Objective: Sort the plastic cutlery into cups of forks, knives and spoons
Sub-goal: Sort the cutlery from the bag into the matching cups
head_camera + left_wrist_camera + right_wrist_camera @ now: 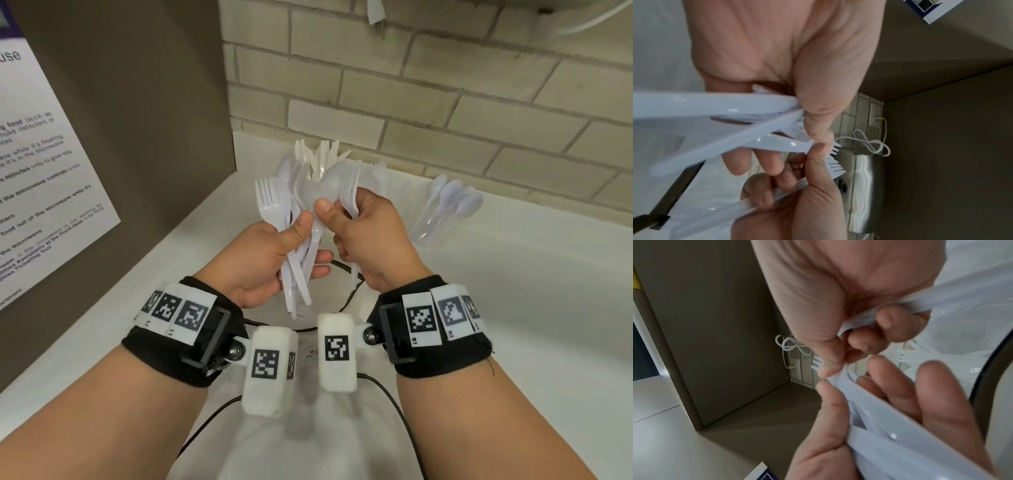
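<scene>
My left hand [310,243] grips a mixed bundle of white plastic cutlery [294,246], fork heads up and handles fanning down. My right hand [334,214] holds several forks [349,192] in its curled fingers. Its thumb and forefinger also pinch one piece of the left bundle near my left thumb. Behind the hands stands a clear cup with knives [318,157]; at the right a clear cup [428,229] holds spoons [459,202]. The left wrist view shows my left hand [797,146] around the handles [715,104]. The right wrist view shows my right hand [840,360] pinching a handle [890,426].
A brown cabinet side with a printed poster [51,171] walls off the left. A pale brick wall [445,102] runs along the back of the white counter [513,308]. Black cables [346,270] lie under the hands. A wall outlet [875,116] and a steel dispenser [865,186] appear overhead.
</scene>
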